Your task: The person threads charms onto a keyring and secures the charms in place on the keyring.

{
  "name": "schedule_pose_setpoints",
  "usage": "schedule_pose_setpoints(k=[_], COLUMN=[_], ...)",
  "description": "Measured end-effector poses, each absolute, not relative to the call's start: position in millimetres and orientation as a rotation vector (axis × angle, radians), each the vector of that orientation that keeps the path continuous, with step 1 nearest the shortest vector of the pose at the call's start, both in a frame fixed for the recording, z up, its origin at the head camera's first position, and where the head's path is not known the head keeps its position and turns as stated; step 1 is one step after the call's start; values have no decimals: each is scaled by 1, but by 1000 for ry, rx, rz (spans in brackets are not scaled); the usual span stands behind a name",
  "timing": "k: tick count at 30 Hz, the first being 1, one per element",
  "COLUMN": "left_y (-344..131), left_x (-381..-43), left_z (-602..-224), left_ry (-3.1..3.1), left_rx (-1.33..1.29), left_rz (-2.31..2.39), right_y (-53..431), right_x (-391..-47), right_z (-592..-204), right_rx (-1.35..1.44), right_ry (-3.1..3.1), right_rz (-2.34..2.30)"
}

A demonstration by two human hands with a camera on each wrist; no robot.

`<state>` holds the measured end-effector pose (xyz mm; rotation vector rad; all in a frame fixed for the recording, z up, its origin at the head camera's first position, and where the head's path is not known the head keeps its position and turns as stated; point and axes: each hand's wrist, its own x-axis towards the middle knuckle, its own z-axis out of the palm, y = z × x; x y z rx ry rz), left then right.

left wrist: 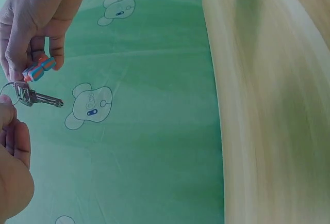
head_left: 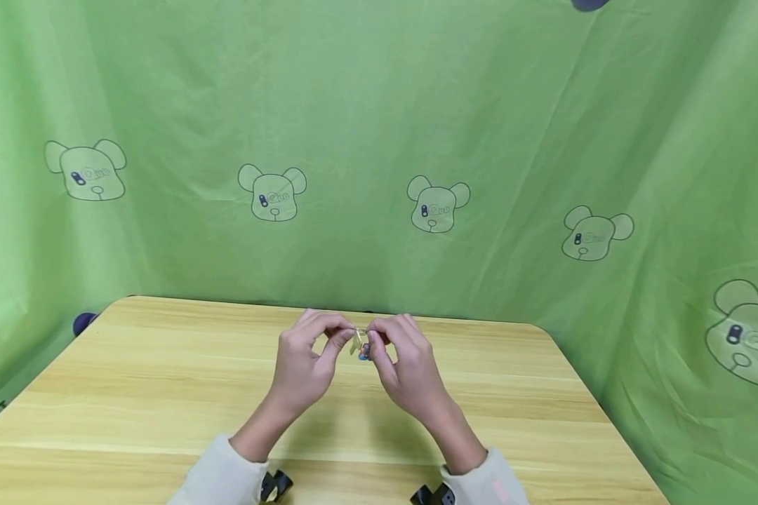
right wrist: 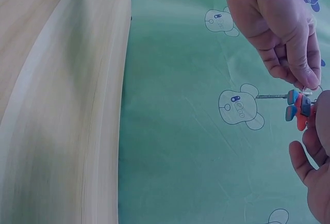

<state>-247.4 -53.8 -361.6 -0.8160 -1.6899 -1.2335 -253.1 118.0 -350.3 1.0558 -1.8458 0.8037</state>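
Observation:
Between my two hands, above the table, hangs a thin metal key ring (left wrist: 5, 85), which the left hand (head_left: 306, 361) pinches between thumb and forefinger. Facing it, the right hand (head_left: 410, 361) pinches the ring's other side at its fingertips. A silver key (left wrist: 45, 99) dangles from the ring; it looks yellowish in the head view. Beside the key is a small orange and blue charm (right wrist: 302, 109), close under the right hand's fingers. Fingertips partly hide the ring in all views.
Below the hands stretches a light wood-grain table (head_left: 164, 393) with rounded far corners. A green cloth (head_left: 354, 105) printed with bear heads hangs behind and at both sides. Dark wrist cameras (head_left: 276, 485) sit at the pale sleeves (head_left: 224, 473).

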Motion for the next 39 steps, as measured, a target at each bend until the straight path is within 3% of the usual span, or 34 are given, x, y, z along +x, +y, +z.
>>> schedule_pose_setpoints(k=[13, 27, 39], left_y=[-46, -41, -39], left_x=[-225, -238, -235], left_z=[-345, -366, -363], left_ry=[-1713, -1675, -1610], left_rx=[-714, -462, -423], left_rz=[-1758, -2153, -2296], right_y=[117, 116, 114], right_x=[-251, -251, -250], right_z=[-352, -353, -355], right_rx=[1050, 1039, 1035], right_ry=[-1870, -1865, -1877], right_rz=[857, 837, 842])
